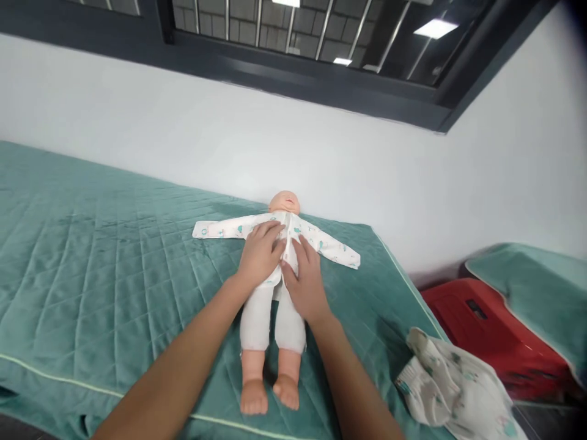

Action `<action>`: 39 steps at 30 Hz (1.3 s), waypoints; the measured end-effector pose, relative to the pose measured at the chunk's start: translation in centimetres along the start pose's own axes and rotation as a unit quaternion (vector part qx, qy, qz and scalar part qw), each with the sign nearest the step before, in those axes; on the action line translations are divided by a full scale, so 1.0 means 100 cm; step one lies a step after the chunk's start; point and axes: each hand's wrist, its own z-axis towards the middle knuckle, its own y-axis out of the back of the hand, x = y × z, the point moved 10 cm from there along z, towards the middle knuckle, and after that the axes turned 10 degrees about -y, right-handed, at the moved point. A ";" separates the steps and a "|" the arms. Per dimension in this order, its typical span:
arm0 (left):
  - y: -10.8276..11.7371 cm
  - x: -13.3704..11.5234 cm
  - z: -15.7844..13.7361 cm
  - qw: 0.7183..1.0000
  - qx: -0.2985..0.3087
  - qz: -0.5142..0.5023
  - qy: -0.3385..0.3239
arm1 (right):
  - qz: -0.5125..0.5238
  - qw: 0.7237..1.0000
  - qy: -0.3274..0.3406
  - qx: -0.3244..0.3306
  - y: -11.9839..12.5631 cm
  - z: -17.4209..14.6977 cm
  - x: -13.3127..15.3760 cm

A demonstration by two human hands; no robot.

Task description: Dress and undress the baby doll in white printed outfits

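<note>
A baby doll [287, 200] lies on its back, its head towards the wall and its bare feet towards me. It wears a white long-sleeved baby shirt [337, 250] with small green and pink prints, the sleeves spread out to both sides. White cloth covers its legs down to the shins. My left hand [260, 253] rests on one side of the shirt's chest, fingers stretched towards the front seam. On the other side, lower down, my right hand [305, 278] touches the shirt with thumb and fingers apart. Both hands hide part of the shirt front.
Under the doll spreads a green quilted bed cover [114, 275]. A crumpled printed white garment [452, 385] lies at the bed's right edge. Beyond it are a red case [495, 330] and another green cover [541, 287]. A white wall [206, 128] and a dark-framed window [293, 67] stand behind.
</note>
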 end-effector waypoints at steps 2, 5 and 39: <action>0.009 -0.006 -0.024 0.999 -0.013 -0.033 0.012 | 0.014 1.000 -0.022 -0.004 0.005 -0.029 -0.005; 0.018 -0.010 -0.056 0.995 -0.013 -0.092 0.039 | 0.042 0.998 -0.048 -0.027 0.017 -0.055 -0.013; 0.108 0.013 -0.172 0.946 -0.235 -0.077 0.210 | -0.254 0.966 -0.022 -0.047 0.191 -0.176 -0.052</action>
